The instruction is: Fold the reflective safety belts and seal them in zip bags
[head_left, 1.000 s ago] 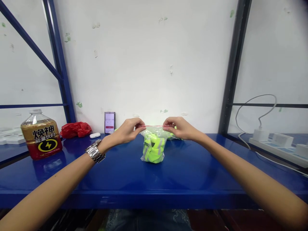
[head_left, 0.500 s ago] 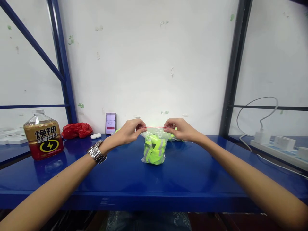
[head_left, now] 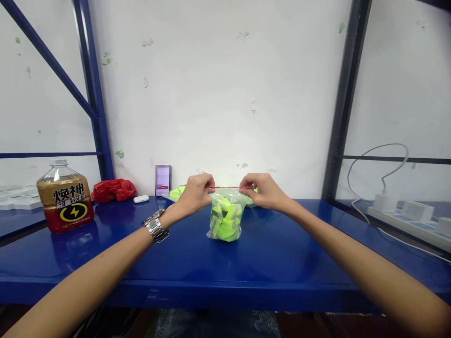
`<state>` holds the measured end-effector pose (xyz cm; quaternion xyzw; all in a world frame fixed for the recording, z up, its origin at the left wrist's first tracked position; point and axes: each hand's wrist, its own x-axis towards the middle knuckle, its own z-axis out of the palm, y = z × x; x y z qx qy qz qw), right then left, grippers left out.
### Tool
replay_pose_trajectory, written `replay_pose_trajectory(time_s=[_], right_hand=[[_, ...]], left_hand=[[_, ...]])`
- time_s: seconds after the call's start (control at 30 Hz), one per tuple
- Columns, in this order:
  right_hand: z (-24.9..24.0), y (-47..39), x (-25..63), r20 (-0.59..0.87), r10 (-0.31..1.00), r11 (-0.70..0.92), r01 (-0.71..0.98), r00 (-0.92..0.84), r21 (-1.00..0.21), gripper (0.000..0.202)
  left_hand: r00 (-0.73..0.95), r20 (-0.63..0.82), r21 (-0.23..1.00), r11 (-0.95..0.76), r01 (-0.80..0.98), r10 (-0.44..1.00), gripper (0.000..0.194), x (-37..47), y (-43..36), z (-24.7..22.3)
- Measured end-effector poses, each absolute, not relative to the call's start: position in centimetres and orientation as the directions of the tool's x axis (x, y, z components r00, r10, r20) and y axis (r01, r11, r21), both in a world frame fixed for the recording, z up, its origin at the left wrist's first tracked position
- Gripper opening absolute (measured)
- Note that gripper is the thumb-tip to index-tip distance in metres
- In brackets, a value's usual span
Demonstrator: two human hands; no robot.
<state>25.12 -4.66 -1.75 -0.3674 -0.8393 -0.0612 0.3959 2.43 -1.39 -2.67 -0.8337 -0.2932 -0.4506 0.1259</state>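
Note:
A clear zip bag [head_left: 226, 220] stands upright on the blue table, with a folded neon-yellow fabric item bearing grey reflective strips inside it. Its top edge carries a red line, stretched level between my hands. My left hand [head_left: 197, 190], with a metal watch on the wrist, pinches the left end of that edge. At the right end, my right hand [head_left: 260, 188] pinches with thumb and fingers. Behind my hands lie more neon-yellow items [head_left: 176, 192], partly hidden, seemingly in clear plastic as well.
On the left of the blue table [head_left: 225, 267] stand a large drink bottle [head_left: 65, 197], a crumpled red plastic bag [head_left: 113, 189] and a small white case [head_left: 141, 199]. A phone [head_left: 163, 180] leans against the wall. To the right lies a white power strip [head_left: 408, 225] with chargers and a cable.
My left hand has turned, its wrist and watch shifting right and slightly down, still at the bag's left top end. My right hand and the bag have hardly moved.

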Motion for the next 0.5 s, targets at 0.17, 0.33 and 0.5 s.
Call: replay_pose_trajectory(time_s=[0.17,0.33,0.5], right_hand=[[-2.4,-4.0,24.1,0.785,0.545,0.646,0.744,-0.296,-0.169,0.016],[-2.8,-3.8,24.0,0.799,0.545,0.632,0.751,-0.254,-0.192,0.015],[-2.5,-4.4,24.8,0.763,0.542,0.708,0.68,-0.353,-0.189,0.009]], left_hand=[[0.386,0.845,0.065,-0.788,0.613,0.37,0.014,2.9,-1.7,-2.7],[0.439,0.807,0.105,-0.827,0.552,0.395,0.007,2.1,-1.8,-2.5],[0.556,0.694,0.172,-0.855,0.489,0.457,0.014,0.9,-1.8,-2.0]])
